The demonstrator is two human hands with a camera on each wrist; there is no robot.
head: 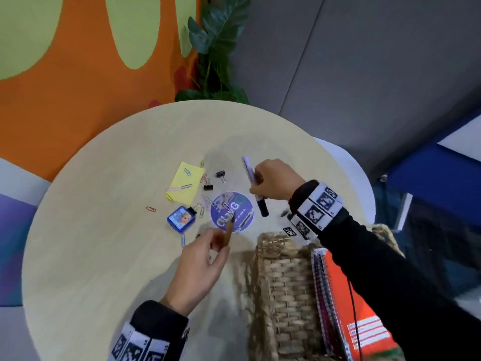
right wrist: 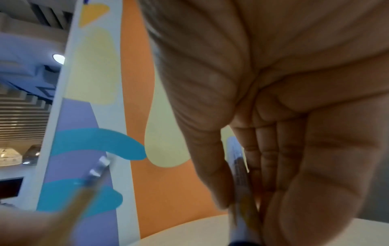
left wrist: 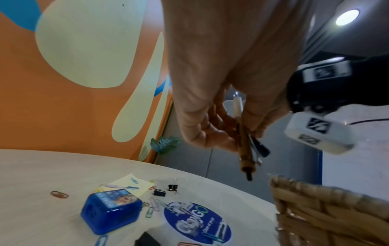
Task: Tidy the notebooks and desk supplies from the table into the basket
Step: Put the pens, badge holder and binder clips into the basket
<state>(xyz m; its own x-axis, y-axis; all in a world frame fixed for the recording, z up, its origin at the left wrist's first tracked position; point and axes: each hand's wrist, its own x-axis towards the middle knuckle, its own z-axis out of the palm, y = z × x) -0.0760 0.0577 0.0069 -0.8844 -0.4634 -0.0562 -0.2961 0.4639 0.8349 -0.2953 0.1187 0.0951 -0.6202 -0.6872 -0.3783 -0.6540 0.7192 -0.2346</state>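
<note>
Over the round table point(head: 104, 256), my left hand point(head: 221, 246) pinches a brown pen point(head: 229, 230), tip pointing away; the left wrist view shows that pen point(left wrist: 244, 146) hanging from the curled fingers point(left wrist: 202, 133) with a dark clip beside it. My right hand point(head: 257, 186) grips a purple-and-white marker point(head: 248, 168) with a dark cap, just beyond the basket. The marker point(right wrist: 238, 166) runs along the curled fingers in the right wrist view. The wicker basket point(head: 281, 282) at the near right holds an orange spiral notebook point(head: 346, 295) and another behind it.
On the table lie a yellow sticky pad point(head: 186, 185), a blue plastic box point(head: 181, 218), two black binder clips point(head: 220, 174), several coloured paper clips point(head: 151, 209) and a round blue sticker point(head: 231, 212). A plant point(head: 216, 48) stands behind the table.
</note>
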